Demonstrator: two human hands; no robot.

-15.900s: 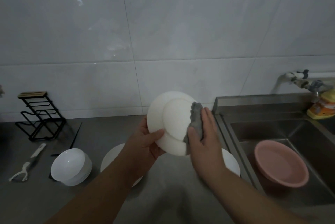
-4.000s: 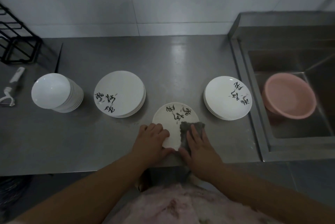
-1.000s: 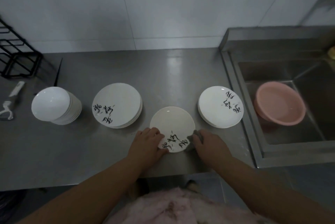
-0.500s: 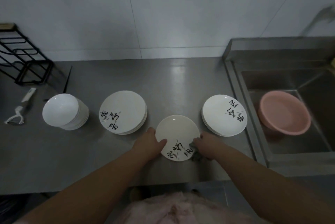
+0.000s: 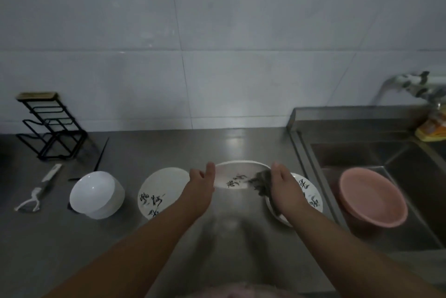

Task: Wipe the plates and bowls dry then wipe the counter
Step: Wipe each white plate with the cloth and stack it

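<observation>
Both hands hold a white plate with black brush marks (image 5: pixel 237 175) up off the steel counter (image 5: pixel 169 237), tilted toward me. My left hand (image 5: pixel 201 183) grips its left rim. My right hand (image 5: pixel 283 189) grips the right rim with a grey cloth (image 5: pixel 261 183) bunched against the plate. A stack of matching plates (image 5: pixel 159 192) lies on the left. Another stack (image 5: pixel 311 196) lies on the right, partly behind my right hand. White bowls (image 5: pixel 96 195) are stacked further left.
A pink basin (image 5: pixel 372 201) sits in the sink (image 5: pixel 386 152) at the right, under a tap (image 5: pixel 407 82). A yellow bottle (image 5: pixel 432 126) stands on the sink's back ledge. A black wire rack (image 5: pixel 50 126), a peeler (image 5: pixel 37 191) and a black chopstick (image 5: pixel 101 155) lie at the far left.
The plate has left the counter and now hangs tilted between both hands. The view has tipped upward, showing more wall and the tap.
</observation>
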